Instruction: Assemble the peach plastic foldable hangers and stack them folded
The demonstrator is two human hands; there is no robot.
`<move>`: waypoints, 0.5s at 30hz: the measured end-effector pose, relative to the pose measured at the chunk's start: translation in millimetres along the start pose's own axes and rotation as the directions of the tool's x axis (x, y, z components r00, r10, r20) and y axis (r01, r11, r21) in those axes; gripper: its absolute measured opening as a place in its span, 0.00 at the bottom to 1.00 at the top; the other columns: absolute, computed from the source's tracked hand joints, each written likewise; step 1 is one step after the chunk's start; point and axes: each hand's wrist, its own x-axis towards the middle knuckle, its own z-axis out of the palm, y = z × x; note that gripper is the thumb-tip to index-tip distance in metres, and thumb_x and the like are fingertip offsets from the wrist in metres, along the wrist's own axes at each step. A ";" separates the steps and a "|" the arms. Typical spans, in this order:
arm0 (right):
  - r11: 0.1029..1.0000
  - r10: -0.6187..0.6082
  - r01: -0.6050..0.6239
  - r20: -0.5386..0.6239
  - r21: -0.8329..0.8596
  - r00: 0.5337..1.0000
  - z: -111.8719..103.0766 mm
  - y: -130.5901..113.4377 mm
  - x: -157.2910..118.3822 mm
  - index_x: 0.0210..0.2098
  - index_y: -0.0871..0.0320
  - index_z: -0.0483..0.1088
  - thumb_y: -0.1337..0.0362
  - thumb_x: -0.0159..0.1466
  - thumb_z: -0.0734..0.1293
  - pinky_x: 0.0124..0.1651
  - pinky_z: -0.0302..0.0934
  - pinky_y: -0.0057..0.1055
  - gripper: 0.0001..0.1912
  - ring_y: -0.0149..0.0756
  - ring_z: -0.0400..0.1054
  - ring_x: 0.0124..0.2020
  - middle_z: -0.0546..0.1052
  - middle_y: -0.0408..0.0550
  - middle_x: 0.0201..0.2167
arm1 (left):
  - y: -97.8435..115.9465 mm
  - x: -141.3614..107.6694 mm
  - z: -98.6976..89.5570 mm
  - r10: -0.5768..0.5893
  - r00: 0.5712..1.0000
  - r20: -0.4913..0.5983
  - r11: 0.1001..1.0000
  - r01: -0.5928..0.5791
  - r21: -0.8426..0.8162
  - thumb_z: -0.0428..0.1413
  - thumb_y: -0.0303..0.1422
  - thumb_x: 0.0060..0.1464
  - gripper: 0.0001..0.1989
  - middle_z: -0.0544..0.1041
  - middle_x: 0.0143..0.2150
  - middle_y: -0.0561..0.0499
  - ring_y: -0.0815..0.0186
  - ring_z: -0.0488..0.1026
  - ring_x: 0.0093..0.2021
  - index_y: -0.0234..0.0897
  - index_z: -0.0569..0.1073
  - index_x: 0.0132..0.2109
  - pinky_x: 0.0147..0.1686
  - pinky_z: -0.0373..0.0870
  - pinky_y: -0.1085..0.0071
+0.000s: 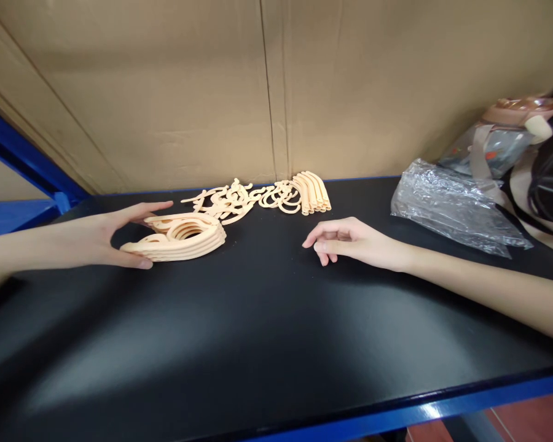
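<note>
My left hand (104,236) is at the left end of a neat stack of beige plastic hanger-like pieces (188,250), curved and with round openings. Its thumb lies along the near side and a finger stretches past the far side; the fingers are spread wide, and the thumb seems to touch the stack. To the right, my right hand (345,239) hovers low above the black tabletop (276,331), holding nothing, its fingers loosely bent. Beyond the hands lies a loose pile of beige hook-shaped parts (233,199), beside a row of curved beige arms (312,193).
A crumpled clear plastic bag (447,205) lies at the right, in front of a transparent bottle (493,144) with a strap and a dark bag (550,166). Brown cardboard (188,92) walls off the back. A blue metal frame (396,414) edges the table.
</note>
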 end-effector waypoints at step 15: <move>1.000 0.016 -0.016 0.002 0.000 1.000 0.0 -0.8 0.4 0.42 0.60 0.73 0.53 0.63 0.67 0.35 0.63 0.28 0.16 0.28 0.67 0.27 0.74 0.42 0.26 | -9.8 3.2 1.0 0.048 0.998 0.040 0.991 -0.042 -0.130 0.54 0.48 0.44 0.48 0.62 0.66 0.46 0.52 0.62 0.62 0.41 0.45 0.69 0.59 0.57 0.65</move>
